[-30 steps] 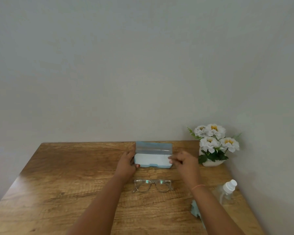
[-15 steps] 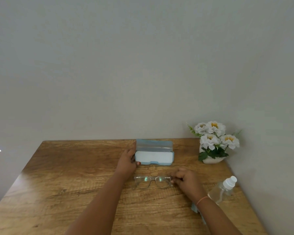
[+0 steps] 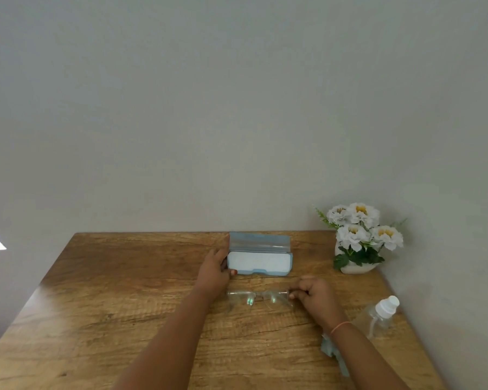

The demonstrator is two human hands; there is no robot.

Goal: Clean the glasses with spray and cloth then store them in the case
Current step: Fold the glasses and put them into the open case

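Head view: the right hand (image 3: 319, 298) had its fingers curled in, with the fingertips (image 3: 293, 296) pinching the end of the glasses (image 3: 258, 298) nearest that hand, at the corner of the frame. The glasses were clear-framed and lay sideways across the middle of the table (image 3: 124, 291), lenses facing the person, with small green glints on both lenses. Whether they rested on the wood or were raised slightly off it could not be told. A thin pink band (image 3: 340, 326) circled the right wrist.

Just beyond the glasses, the left hand (image 3: 214, 270) gripped the left end of the case (image 3: 258, 261), its thumb at the front lower corner and its fingers wrapped round the side. The case was pale blue and stood open, the lid tipped up toward the wall (image 3: 237, 108) and the pale lining of the tray showing. It held nothing that could be seen.

To the right of the right forearm, a clear spray bottle (image 3: 379, 316) with a white cap stood near the table's right edge. A light blue cloth (image 3: 331, 351) lay crumpled beside it, partly hidden under the forearm. In the far right corner, against the wall, a white pot of white flowers (image 3: 358, 240) with yellow centres stood well apart from the case.
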